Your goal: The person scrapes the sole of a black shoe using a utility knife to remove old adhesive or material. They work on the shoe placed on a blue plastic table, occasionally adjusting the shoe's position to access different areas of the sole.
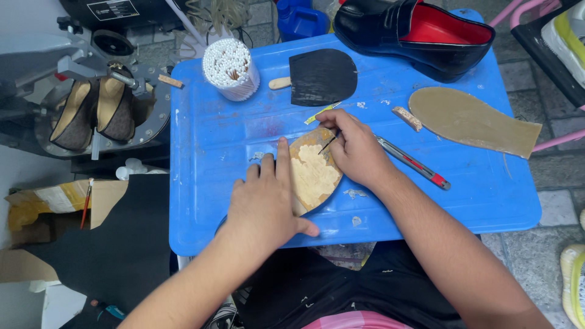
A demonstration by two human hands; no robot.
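- A person sits at a blue plastic tray [207, 152] that serves as a work surface across the lap, seen from above.
- The left hand [265, 204] lies flat, palm down, fingers stretched out and pressing on a tan sole piece [314, 173], pinning it to the tray near its middle.
- The sole piece is rounded at one end, and its upper face carries a pale, patchy layer, cream against the darker tan edge.
- The right hand [356, 149] is closed around a thin dark blade [329, 143], pinched between thumb and fingers, with the tip touching the far edge of the sole piece.
- Just beside the right wrist lies a slim utility knife [414, 163] with a red and grey handle, resting diagonally on the tray.
- Farther back on the tray lies a black rubber half-sole [322, 76], and to its left a white cup of cotton swabs [230, 68] stands upright.
- On the right part of the tray lies a long tan insole [472, 120], flat, with its narrow end hanging over the tray's edge.
- At the far right corner stands a glossy black loafer [408, 33] with a red lining.
- Small pale scraps are scattered over the tray near the hands.
- To the left of the tray, a grey machine [73, 67] holds a pair of brown shoes [97, 113] pointing downward.
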